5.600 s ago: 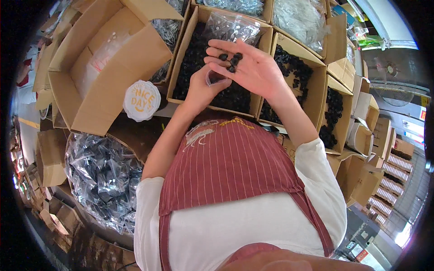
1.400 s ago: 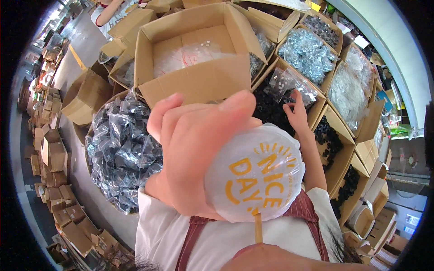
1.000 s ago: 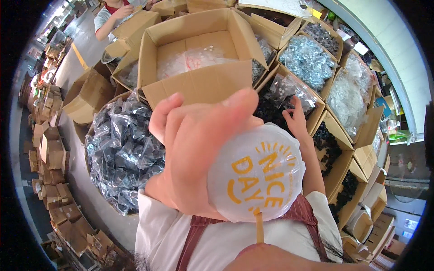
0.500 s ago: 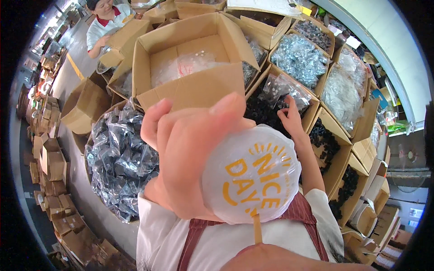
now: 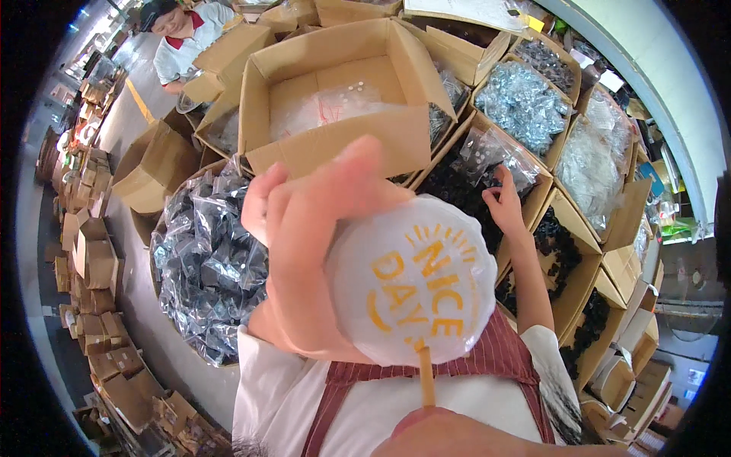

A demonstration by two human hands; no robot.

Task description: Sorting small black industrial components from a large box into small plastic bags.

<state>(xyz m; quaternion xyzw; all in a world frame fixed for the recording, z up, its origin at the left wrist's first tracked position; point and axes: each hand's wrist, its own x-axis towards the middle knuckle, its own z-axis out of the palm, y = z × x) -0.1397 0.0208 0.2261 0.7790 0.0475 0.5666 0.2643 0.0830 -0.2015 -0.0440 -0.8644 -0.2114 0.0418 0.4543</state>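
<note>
Close up, my left hand (image 5: pixel 312 251) is wrapped around a drink cup whose white sealed top (image 5: pixel 415 278) bears yellow print. A tan straw (image 5: pixel 427 377) runs from the cup to my mouth. Farther off on the right, my right hand (image 5: pixel 506 204) has its fingers curled at the edge of a clear plastic bag (image 5: pixel 487 154) with small pieces in it. That bag lies over a cardboard box of small black parts (image 5: pixel 449 179). The cup and left hand hide part of this box.
A large open carton (image 5: pixel 335 152) with clear bags stands ahead. Filled bags (image 5: pixel 213 266) are heaped at left. Boxes of bluish bags (image 5: pixel 521 103), clear bags (image 5: pixel 590 175) and black parts (image 5: pixel 560 251) line the right. Another person (image 5: pixel 186 42) is at the far left, beyond the boxes.
The whole scene has shifted slightly right and the cup slightly left and up in view. The far person now leans lower. Both hands keep much the same pose.
</note>
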